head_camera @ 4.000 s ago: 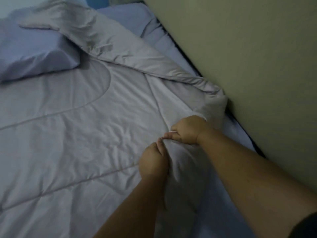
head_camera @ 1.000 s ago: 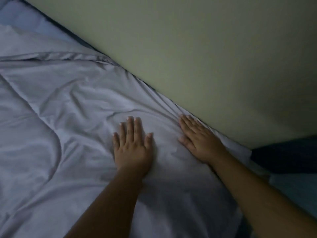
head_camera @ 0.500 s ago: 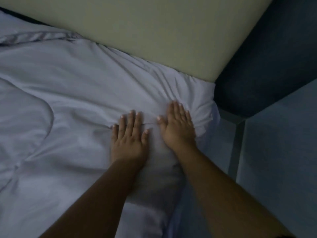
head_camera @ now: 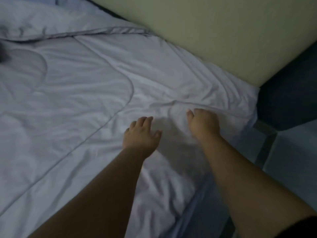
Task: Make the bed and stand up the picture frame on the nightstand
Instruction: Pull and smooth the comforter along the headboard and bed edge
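Dim, slightly blurred head view, and we look down at a bed covered by a pale grey quilted comforter (head_camera: 82, 93). Our left hand (head_camera: 141, 134) lies palm down on the comforter near the bed's right edge, fingers (head_camera: 145, 120) spread and loose, gripping nothing. Our right hand (head_camera: 203, 123) sits just beside it, closer to the bed's far right corner, knuckles up and fingers curled under. It touches the fabric, but we cannot tell if it pinches a fold or just presses, since the fingertips are hidden. Hands are apart, with a patch of shadowed comforter between them.

Wrinkles bunch in a ridge just beyond both hands and run toward the far right corner. Curved stitch lines cross the comforter's middle, and one long straight seam runs diagonally from the near left edge up toward the left hand. A folded-back hem (head_camera: 103, 31) crosses the bed near the far edge, and a paler lump above it at the far left corner looks like a pillow (head_camera: 42, 16), though it is too blurred to be sure.

A light blue sheet (head_camera: 197, 208) shows under the comforter along the near right edge. A beige wall (head_camera: 223, 31) meets the bed's far side, and a dark panel (head_camera: 288, 97) adjoins it at right. Pale floor tiles (head_camera: 291, 160) lie beside the right edge. The picture frame and nightstand are out of view.
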A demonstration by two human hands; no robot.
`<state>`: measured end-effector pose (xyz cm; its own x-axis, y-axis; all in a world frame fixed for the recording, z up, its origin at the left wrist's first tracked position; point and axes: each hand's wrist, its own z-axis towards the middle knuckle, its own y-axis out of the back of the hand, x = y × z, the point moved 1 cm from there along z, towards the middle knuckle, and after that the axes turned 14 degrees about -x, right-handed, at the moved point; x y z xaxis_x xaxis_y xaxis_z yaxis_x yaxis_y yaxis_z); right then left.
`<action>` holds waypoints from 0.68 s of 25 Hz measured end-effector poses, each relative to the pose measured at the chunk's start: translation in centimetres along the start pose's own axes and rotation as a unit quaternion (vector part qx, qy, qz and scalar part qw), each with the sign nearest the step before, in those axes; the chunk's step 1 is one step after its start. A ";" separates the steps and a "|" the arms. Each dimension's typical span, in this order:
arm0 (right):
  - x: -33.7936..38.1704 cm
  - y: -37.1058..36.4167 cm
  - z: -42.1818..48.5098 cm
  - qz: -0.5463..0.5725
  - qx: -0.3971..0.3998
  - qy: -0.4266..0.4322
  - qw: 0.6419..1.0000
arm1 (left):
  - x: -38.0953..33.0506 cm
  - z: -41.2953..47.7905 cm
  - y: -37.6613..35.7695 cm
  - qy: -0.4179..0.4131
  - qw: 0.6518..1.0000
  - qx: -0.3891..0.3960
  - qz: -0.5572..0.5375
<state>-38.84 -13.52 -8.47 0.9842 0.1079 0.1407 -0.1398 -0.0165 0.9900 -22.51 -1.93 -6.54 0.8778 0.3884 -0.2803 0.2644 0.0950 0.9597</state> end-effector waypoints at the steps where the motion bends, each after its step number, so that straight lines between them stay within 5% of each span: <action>1: 2.9 0.9 -2.3 0.000 0.024 0.031 0.999 | 2.3 -1.6 2.0 0.015 1.000 0.009 0.007; 10: 28.5 5.8 -34.8 0.002 0.141 0.195 0.971 | 28.5 -27.7 19.5 0.140 0.985 0.065 0.082; 17: 43.6 7.3 -52.7 -0.031 0.187 0.315 0.930 | 44.2 -43.9 25.3 0.275 0.952 0.064 0.116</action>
<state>-2.72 43.49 4.91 0.7138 0.6789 0.1720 0.0787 -0.3219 0.9435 5.45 57.87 6.22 0.5865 0.8096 0.0253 0.1663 -0.1509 0.9745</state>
